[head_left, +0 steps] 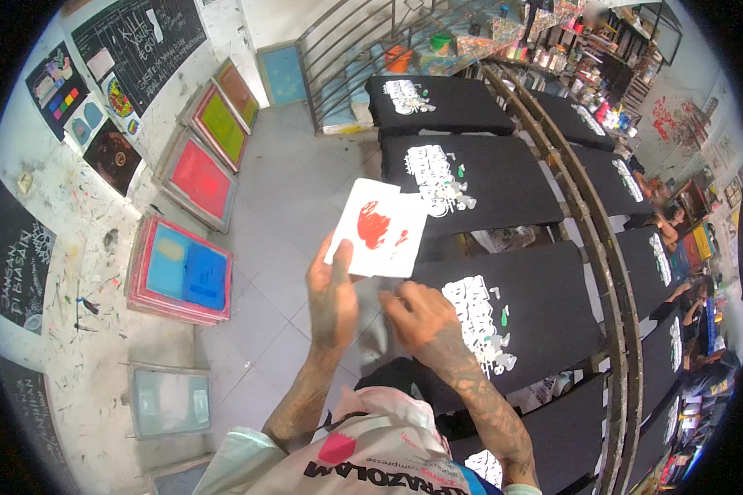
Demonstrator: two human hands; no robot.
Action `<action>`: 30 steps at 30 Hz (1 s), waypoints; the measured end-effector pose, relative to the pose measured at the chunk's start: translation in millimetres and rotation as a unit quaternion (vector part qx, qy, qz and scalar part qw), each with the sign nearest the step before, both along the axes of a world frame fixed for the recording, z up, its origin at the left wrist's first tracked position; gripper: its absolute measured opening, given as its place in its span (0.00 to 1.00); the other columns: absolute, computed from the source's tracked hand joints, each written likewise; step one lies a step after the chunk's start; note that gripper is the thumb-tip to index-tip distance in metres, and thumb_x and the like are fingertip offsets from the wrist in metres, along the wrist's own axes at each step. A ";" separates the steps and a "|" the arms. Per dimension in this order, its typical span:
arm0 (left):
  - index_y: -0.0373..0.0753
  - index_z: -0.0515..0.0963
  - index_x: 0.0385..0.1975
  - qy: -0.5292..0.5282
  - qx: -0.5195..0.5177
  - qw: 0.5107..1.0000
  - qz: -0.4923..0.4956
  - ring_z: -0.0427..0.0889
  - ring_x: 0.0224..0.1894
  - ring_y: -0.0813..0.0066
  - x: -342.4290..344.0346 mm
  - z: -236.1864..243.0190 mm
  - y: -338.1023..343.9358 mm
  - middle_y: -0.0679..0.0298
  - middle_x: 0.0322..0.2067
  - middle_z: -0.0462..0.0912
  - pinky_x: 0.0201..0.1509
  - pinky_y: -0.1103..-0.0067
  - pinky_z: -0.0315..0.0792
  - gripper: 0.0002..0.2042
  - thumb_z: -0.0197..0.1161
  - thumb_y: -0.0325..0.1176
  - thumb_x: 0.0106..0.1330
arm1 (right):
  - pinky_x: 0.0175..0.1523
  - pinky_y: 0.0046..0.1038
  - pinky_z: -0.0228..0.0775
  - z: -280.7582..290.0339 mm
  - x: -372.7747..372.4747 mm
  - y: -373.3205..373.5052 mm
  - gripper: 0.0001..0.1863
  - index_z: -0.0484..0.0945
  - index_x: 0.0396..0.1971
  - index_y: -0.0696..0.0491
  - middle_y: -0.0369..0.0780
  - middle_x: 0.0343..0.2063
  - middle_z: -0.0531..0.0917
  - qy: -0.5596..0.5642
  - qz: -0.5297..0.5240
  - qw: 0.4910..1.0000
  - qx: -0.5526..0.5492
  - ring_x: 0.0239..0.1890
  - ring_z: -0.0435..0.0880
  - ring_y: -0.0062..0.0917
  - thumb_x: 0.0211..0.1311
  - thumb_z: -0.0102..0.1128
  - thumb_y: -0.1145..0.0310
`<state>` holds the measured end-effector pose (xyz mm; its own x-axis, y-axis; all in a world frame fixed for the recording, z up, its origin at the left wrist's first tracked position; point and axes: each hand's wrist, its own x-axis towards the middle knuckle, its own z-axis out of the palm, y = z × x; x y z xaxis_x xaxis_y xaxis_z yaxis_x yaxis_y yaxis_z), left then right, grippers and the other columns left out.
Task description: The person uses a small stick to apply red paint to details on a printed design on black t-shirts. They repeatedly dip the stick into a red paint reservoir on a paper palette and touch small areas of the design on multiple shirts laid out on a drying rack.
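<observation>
My left hand [333, 297] grips white sheets [400, 247] by their lower left edge, thumb on top. The sheets look like two overlapping pieces, with a large red smear and smaller red streaks on the face. Just below their lower right corner is my right hand [425, 322], its fingers curled in. It appears apart from the sheets, and whatever it may hold is hidden. Beneath and right of that hand lies black fabric [545, 305] on a flat board, bearing a white print [470, 309] with small green and grey marks.
More printed black fabric [504, 169] lies on boards beyond, split by long metal rails [582, 198]. Framed screens [182, 268] lean along the left wall. A metal railing [338, 62] and buckets [398, 58] stand at the back. People [673, 223] are at the far right.
</observation>
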<state>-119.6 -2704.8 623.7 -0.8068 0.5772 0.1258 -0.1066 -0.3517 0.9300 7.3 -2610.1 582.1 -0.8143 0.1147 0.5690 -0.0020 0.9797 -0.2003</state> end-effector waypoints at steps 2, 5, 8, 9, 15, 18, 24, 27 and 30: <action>0.27 0.68 0.60 -0.009 -0.031 0.999 -0.003 0.79 0.48 0.78 -1.0 -1.6 3.3 0.58 0.46 0.82 0.56 0.76 0.72 0.24 0.48 0.43 0.78 | 0.34 0.29 0.71 -15.7 -17.7 -19.4 0.14 0.79 0.38 0.54 0.37 0.33 0.74 -0.026 0.001 0.999 0.041 0.33 0.77 0.24 0.49 0.62 0.72; 0.29 0.70 0.59 -0.002 -0.081 0.997 -0.007 0.78 0.47 0.78 -9.7 -6.8 4.3 0.60 0.46 0.82 0.57 0.76 0.70 0.23 0.48 0.43 0.78 | 0.33 0.28 0.71 -21.2 -41.6 -37.9 0.11 0.79 0.32 0.55 0.36 0.31 0.75 -0.013 0.022 0.999 0.042 0.30 0.77 0.25 0.44 0.63 0.73; 0.31 0.73 0.54 -0.009 -0.181 0.983 0.020 0.77 0.47 0.78 -11.2 -23.0 -9.4 0.62 0.44 0.82 0.52 0.76 0.71 0.20 0.50 0.43 0.77 | 0.30 0.27 0.71 -31.6 -53.9 -48.8 0.08 0.80 0.28 0.55 0.36 0.29 0.76 0.003 0.029 0.999 0.024 0.29 0.78 0.26 0.43 0.63 0.73; 0.32 0.73 0.53 -0.034 -0.172 0.984 0.029 0.77 0.46 0.78 -12.6 -26.0 -13.1 0.62 0.43 0.81 0.51 0.76 0.71 0.19 0.51 0.43 0.77 | 0.29 0.27 0.71 -35.0 -56.5 -51.6 0.07 0.81 0.27 0.55 0.36 0.29 0.77 0.002 0.023 1.000 0.020 0.29 0.78 0.26 0.44 0.63 0.73; 0.36 0.75 0.49 -0.124 -0.125 0.983 0.045 0.76 0.40 0.78 -35.8 -57.7 -47.8 0.64 0.40 0.80 0.43 0.77 0.72 0.15 0.56 0.42 0.74 | 0.24 0.27 0.71 -66.7 -86.2 -80.7 0.07 0.81 0.25 0.56 0.37 0.33 0.79 0.004 0.017 0.999 -0.038 0.29 0.80 0.24 0.46 0.66 0.69; 0.34 0.74 0.51 -0.116 -0.115 0.986 0.042 0.76 0.40 0.76 -35.1 -62.6 -50.9 0.63 0.40 0.80 0.44 0.75 0.73 0.18 0.56 0.44 0.74 | 0.23 0.28 0.72 -78.0 -97.0 -88.9 0.07 0.81 0.25 0.56 0.37 0.31 0.81 -0.015 -0.003 0.998 -0.066 0.28 0.81 0.25 0.47 0.66 0.69; 0.32 0.70 0.56 -0.063 -0.118 0.987 0.088 0.78 0.41 0.72 -16.6 -59.8 -45.7 0.60 0.45 0.78 0.45 0.73 0.74 0.25 0.57 0.48 0.73 | 0.25 0.30 0.72 -86.1 -98.0 -75.8 0.04 0.81 0.18 0.51 0.36 0.23 0.80 -0.034 -0.039 0.993 -0.110 0.29 0.84 0.26 0.46 0.65 0.68; 0.32 0.70 0.55 -0.048 -0.137 0.989 0.023 0.79 0.41 0.71 -31.8 -59.0 -49.9 0.59 0.44 0.78 0.44 0.72 0.74 0.24 0.57 0.48 0.73 | 0.26 0.31 0.72 -71.3 -92.5 -86.7 0.04 0.81 0.21 0.52 0.36 0.24 0.80 0.032 -0.070 0.992 -0.095 0.28 0.84 0.26 0.49 0.64 0.68; 0.32 0.70 0.55 -0.059 -0.160 0.985 -0.005 0.79 0.39 0.72 -34.6 -59.9 -45.9 0.59 0.43 0.79 0.43 0.72 0.75 0.25 0.58 0.50 0.72 | 0.27 0.30 0.74 -76.2 -91.6 -86.3 0.05 0.81 0.25 0.53 0.36 0.25 0.79 0.039 -0.072 0.988 -0.132 0.28 0.83 0.26 0.52 0.63 0.67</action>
